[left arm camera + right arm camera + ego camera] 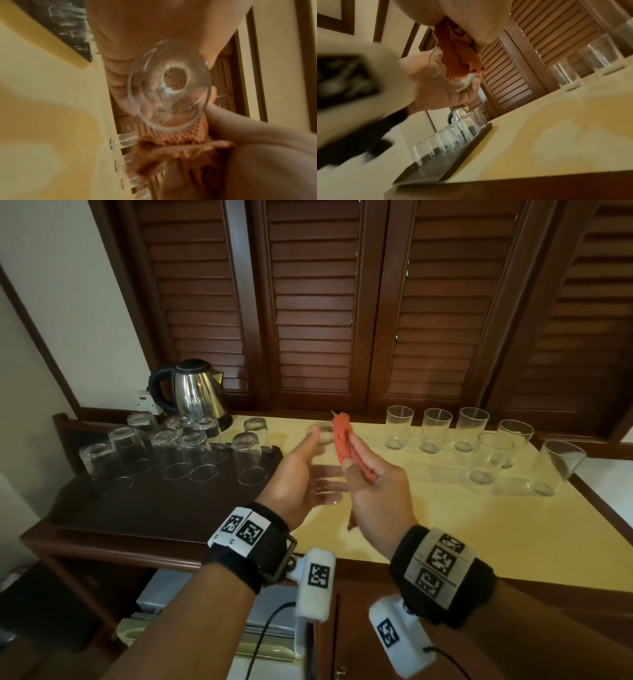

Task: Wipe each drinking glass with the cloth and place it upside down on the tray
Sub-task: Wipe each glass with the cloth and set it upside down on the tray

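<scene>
- A clear glass (322, 463) is gripped on its side by the left hand (294, 474), above the yellow counter (445, 525).
- An orange cloth (346, 440) is clutched in the right hand (376, 491) and pressed against the glass at its 3 o'clock side.
- Upside-down glasses (248, 457) are stood on the dark tray (154, 508) at 9 o'clock.
- Upright glasses (472, 429) are lined up at 2 o'clock.
- A kettle (195, 392) is set behind the tray.

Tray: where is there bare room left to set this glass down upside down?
The near half of the tray, between the inverted glasses and its front rim, is bare, and so is its near right corner beside the left hand. The back left, up by the kettle, is crowded.
</scene>
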The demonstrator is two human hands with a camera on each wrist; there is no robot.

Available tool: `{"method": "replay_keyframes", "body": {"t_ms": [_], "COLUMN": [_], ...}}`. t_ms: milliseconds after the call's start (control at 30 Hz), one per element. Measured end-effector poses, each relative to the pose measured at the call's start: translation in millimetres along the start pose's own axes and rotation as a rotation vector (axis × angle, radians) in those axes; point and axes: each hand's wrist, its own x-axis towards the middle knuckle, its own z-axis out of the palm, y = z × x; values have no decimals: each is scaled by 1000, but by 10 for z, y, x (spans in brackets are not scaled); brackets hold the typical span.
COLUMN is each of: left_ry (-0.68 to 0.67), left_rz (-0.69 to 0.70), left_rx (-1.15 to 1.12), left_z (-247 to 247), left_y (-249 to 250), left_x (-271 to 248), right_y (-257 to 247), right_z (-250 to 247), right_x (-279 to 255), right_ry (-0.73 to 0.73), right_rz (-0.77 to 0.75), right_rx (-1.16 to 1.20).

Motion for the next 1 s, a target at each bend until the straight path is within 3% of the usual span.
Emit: {"method": "replay_keyframes", "body": {"t_ms": [100,200,300,400,467,600,733,867,1000], "left_ry": [-24,47,-45,44,63,-39,39,-51,59], "left_rz": [25,55,20,128,97,37,75,32,65], "left_rx": [49,29,55,31,15,48,1,85,24], "left_z": [6,-6,19,55,66,60,68,124,124], "left_y": [-16,15,15,5,52,41,31,41,81], "left_x": [13,53,23,60,72,76,104,99,151], "right_y": [-35,-3,20,-12,22,52,16,50,93], "right_z": [-72,15,-37,-26,6,-102,-52,-181,-92], "right_x": [120,-45,76,62,-29,142,12,243,82], "right_ry": [91,-5,99,67,16,145,-6,127,-17], "right_rz": [43,22,24,23,1,78,6,36,-1], "right_rx": [94,47,93,108,76,143,70,127,57]}}
